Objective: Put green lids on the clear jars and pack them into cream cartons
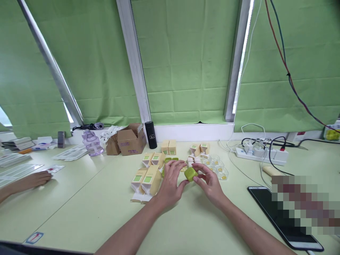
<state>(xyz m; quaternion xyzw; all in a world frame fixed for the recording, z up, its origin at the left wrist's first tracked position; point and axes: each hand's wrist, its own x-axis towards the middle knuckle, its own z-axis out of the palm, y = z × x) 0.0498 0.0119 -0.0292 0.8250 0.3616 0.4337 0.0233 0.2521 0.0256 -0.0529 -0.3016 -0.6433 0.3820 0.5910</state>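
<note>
A small glossy green case (pixel 190 174) with rounded corners is held up over the table in front of me. My right hand (pixel 209 182) pinches its right side between thumb and fingers. On its left side is my left hand (pixel 171 180), thumb against the lower edge and fingers curved round the top. Another green piece (pixel 171 160) is partly hidden behind my left hand. Left of that hand stand open cream cartons (pixel 151 180) with green labels. Clear plastic cups (pixel 220 169) with yellow centres lie just beyond my right hand, beside small white pieces (pixel 193 160).
Further back are more cream cartons (pixel 169 147), a cardboard box (pixel 131 140), a black bottle (pixel 151 135) and a purple bottle (pixel 92 143). On the right lie a power strip (pixel 261 156) with cables and a phone (pixel 284 216). Another person's hand (pixel 35 179) rests at left near white trays.
</note>
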